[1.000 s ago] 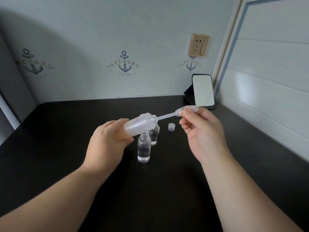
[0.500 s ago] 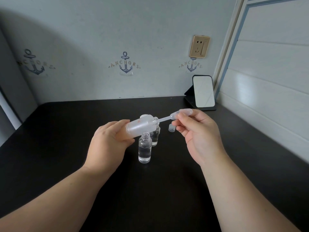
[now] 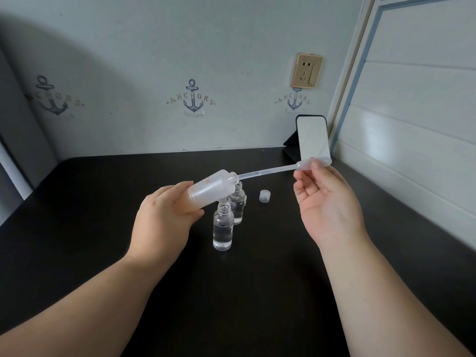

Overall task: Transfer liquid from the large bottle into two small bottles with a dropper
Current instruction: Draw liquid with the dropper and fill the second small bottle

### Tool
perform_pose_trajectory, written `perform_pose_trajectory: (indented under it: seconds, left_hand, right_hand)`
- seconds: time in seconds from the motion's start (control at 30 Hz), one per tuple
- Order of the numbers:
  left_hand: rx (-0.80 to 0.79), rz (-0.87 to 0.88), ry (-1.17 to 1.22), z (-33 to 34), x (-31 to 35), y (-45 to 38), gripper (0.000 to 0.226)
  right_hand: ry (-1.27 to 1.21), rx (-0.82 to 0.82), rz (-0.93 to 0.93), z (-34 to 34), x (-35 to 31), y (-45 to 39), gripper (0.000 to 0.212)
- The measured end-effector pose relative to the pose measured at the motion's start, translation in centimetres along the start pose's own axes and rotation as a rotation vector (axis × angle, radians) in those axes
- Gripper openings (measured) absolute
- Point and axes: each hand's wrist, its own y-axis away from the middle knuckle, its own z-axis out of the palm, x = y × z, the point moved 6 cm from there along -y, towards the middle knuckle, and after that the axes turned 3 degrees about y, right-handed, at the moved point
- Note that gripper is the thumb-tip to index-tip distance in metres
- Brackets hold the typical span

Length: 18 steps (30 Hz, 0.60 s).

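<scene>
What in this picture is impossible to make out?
- Head view: liquid level in the frosted large bottle; its cloudy wall hides it.
- Rear small bottle: top hidden behind the large bottle.
- Dropper contents: too thin and pale.
- Right hand's thumb: hidden behind the fingers.

Count on inspection: you have two hands in view, your left hand (image 3: 164, 220) and your right hand (image 3: 327, 204). One large frosted bottle (image 3: 213, 188) is in your left hand's grip. One dropper (image 3: 273, 170) is pinched at its bulb by your right hand. Two small clear bottles stand between your hands: the nearer small bottle (image 3: 223, 228) and the farther small bottle (image 3: 238, 204) just behind it. One loose cap (image 3: 264, 196) lies just left of your right hand; a second pale item behind the farther bottle is too hidden to identify. Beyond your right hand: one mirror (image 3: 313, 139) and one wall socket (image 3: 306, 71). Anchor decals on the wall: three.
</scene>
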Motion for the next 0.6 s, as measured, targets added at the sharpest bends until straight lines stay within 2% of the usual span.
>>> perform_pose_trajectory:
  seconds: [0.03,0.2,0.4,0.6]
  left_hand:
    - [0.001,-0.003,0.006,0.0,-0.1,0.0,0.054]
    - [0.006,-0.002,0.016,0.0,-0.1,-0.1,0.052]
    - [-0.005,0.028,-0.016,0.0,0.3,0.1,0.056]
    - [-0.011,0.073,-0.047,0.1,0.8,0.2,0.055]
  right_hand:
    - [-0.019,0.015,0.002,-0.1,-0.1,0.0,0.004]
    - [-0.049,0.061,0.004,-0.6,-0.4,0.0,0.021]
    - [0.015,0.028,-0.027,-0.1,-0.3,0.0,0.005]
    - [0.154,-0.045,-0.031,1.0,0.4,0.5,0.02]
